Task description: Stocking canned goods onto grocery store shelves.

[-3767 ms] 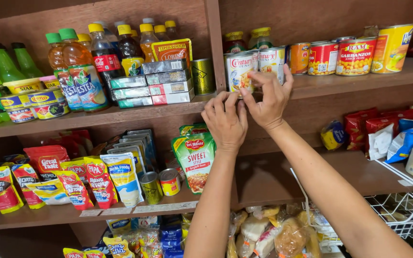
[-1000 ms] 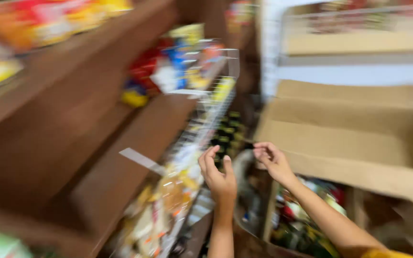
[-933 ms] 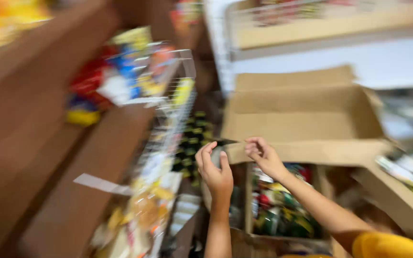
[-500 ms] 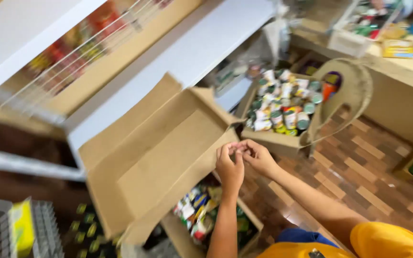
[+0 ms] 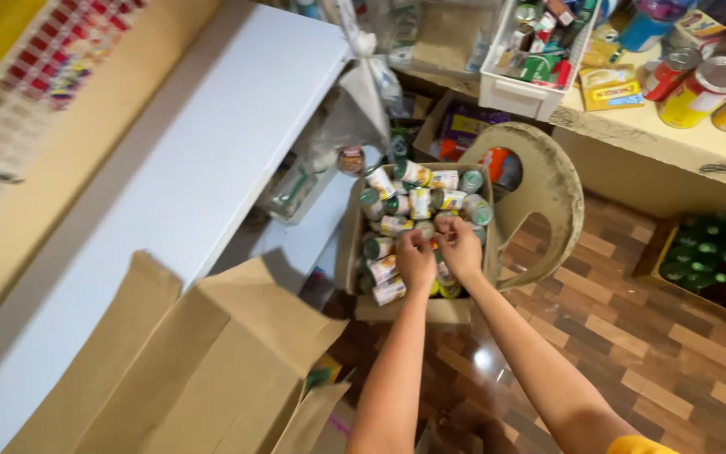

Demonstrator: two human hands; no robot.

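While both arms stretch down toward the floor, the left hand [image 5: 416,259] and the right hand [image 5: 460,249] meet side by side over a small cardboard box of cans [image 5: 418,220]. Fingers of both are curled inward and pressed close together, thumbs near touching; they seem to pinch something small between them, but what it is cannot be told from here. Neither hand has closed round a whole can.

Directly beneath and beyond the knuckles: the cans, mostly lying on their sides, white and green labels, packed close. The box looks nearly full, so by my judgement little has been drawn from it and most remains to be handled.

Just beyond the right hand, a dusty beige plastic chair [image 5: 548,181] stands against the box. Nearer the person, to the left of the left forearm, a large open carton [image 5: 203,370] with flaps up. Further left, a white shelf board [image 5: 170,168]. Far beyond and right, a counter [image 5: 632,134] carrying a white basket [image 5: 531,84] and upright tins [image 5: 703,88]. Wood-pattern floor [image 5: 632,336] below the right arm.
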